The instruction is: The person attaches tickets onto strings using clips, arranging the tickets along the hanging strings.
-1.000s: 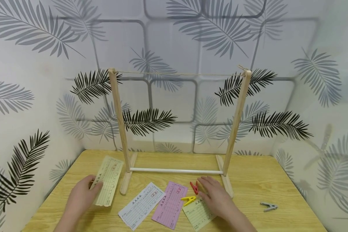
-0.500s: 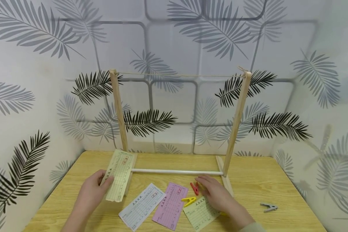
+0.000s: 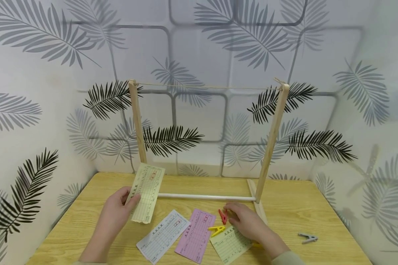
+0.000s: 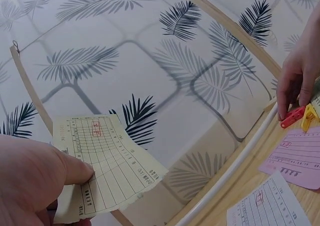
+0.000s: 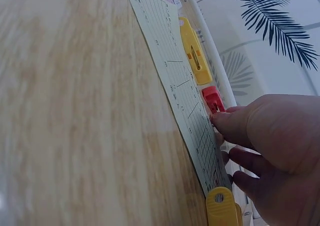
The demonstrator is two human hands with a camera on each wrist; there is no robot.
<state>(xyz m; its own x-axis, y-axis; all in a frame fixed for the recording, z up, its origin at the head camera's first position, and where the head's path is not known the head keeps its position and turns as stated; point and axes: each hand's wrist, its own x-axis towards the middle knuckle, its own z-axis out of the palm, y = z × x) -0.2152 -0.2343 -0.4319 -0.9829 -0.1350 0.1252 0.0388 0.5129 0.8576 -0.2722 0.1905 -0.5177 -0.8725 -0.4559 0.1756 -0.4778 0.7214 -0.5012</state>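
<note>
Left hand point(image 3: 114, 213) pinches a yellow slip point(image 3: 146, 193), lifted off the table point(image 3: 318, 217) by the rack's left post point(image 3: 137, 125). Right hand point(image 3: 248, 222) fingertips touch the red peg point(image 3: 222, 216) on the table; grip unclear.

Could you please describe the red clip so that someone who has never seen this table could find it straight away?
Start at the wooden rack standing on the table and look just in front of its white bottom rod. There the right hand's fingertips touch the red clip, beside the pink slip. It is the only red clip; its nearest neighbour is the yellow clip.
</note>
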